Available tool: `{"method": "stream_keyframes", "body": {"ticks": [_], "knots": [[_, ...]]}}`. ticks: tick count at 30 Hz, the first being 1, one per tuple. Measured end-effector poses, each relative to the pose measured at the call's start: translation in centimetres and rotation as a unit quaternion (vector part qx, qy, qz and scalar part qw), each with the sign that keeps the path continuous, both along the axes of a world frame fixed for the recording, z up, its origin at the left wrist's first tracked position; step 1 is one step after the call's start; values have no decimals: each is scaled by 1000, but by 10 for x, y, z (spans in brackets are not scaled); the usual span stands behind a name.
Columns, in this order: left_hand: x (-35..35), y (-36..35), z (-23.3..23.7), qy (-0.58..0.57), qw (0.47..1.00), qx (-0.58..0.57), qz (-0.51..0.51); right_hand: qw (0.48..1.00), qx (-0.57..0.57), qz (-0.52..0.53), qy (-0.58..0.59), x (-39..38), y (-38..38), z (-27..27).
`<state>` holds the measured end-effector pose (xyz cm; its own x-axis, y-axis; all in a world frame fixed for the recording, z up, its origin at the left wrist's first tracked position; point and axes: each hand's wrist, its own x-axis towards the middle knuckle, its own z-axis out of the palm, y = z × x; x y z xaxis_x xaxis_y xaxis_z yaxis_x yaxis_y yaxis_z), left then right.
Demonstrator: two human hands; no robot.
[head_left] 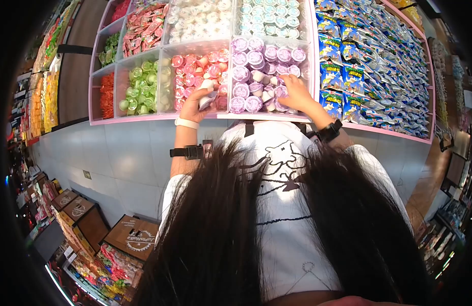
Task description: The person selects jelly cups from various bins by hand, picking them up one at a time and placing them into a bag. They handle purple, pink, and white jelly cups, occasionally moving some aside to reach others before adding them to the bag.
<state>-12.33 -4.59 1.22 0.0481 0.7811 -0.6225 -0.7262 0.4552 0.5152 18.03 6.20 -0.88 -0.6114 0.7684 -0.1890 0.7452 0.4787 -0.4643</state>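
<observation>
left grip (197, 104) closed around small pale cup (206, 99), at front edge of pink-cup bin (195, 47). right grip (296, 92) down in purple-cup bin (311, 66), fingers curled on purple jelly cup (281, 92). green-cup bin (136, 55) further left, blue snack packs (348, 71) off right.

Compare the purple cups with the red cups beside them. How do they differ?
The purple cups have violet lids; the red cups have red and pink lids. The right hand reaches into the purple cups, while the left hand, closed on some small cups, is at the front of the red cups. Both are small round sealed cups in clear compartments of one shelf.
</observation>
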Motion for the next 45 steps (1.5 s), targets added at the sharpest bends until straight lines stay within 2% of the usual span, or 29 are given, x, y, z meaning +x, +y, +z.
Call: {"method": "stream_keyframes", "body": {"ticks": [2,4,5,6,7,8,10,11,12,13,14,15,16,18,19,26,29,31,34,38,43,45], "knots": [[-7,3,-7,121,991,-51,-27,997,36,15,-70,-5,-4,-7],[-11,14,-19,283,950,-122,-60,998,20,39,-40,-14,-1,-18],[-11,19,-25,347,932,-74,-78,998,6,62,-18,-18,2,-23],[-11,25,-30,429,890,-72,-138,996,-8,84,4,-23,3,-25],[-12,32,-39,507,837,-69,-196,992,-10,99,75,-28,4,-25],[-13,36,-46,579,773,-63,-251,992,-41,52,103,-33,6,-27],[-12,36,-55,647,691,-24,-322,981,-101,-42,159,-41,11,-40],[-6,36,-57,681,643,-13,-351,977,-50,-53,198,-42,12,-53],[0,35,-60,711,592,-1,-379,966,-111,-97,214,-47,13,-51],[3,32,-67,710,591,-2,-384,948,-172,-142,228,-53,12,-50],[3,28,-73,727,563,23,-393,924,-232,-185,240,-57,12,-48],[4,24,-78,743,535,47,-400,920,-214,-190,266,-66,13,-56],[4,21,-83,758,507,70,-405,923,-220,-200,245,-66,13,-61],[3,20,-87,740,531,80,-406,927,-233,-215,200,-68,13,-63],[3,19,-87,737,536,91,-402,915,-279,-219,193,-68,14,-64],[7,17,-71,700,606,69,-372,938,-267,-155,155,-69,13,-66],[14,14,-60,738,586,72,-326,938,-274,-151,152,-72,14,-65],[13,16,-59,724,606,68,-323,932,-290,-154,153,-73,15,-67],[12,16,-57,717,618,68,-313,870,-397,-172,238,-69,17,-74],[14,18,-47,717,625,60,-302,826,-428,-192,313,-61,18,-93],[36,27,-17,786,578,154,-155,792,-435,-227,363,-60,16,-101],[50,32,-4,796,554,213,-118,839,-359,-226,340,-63,16,-104]]}}
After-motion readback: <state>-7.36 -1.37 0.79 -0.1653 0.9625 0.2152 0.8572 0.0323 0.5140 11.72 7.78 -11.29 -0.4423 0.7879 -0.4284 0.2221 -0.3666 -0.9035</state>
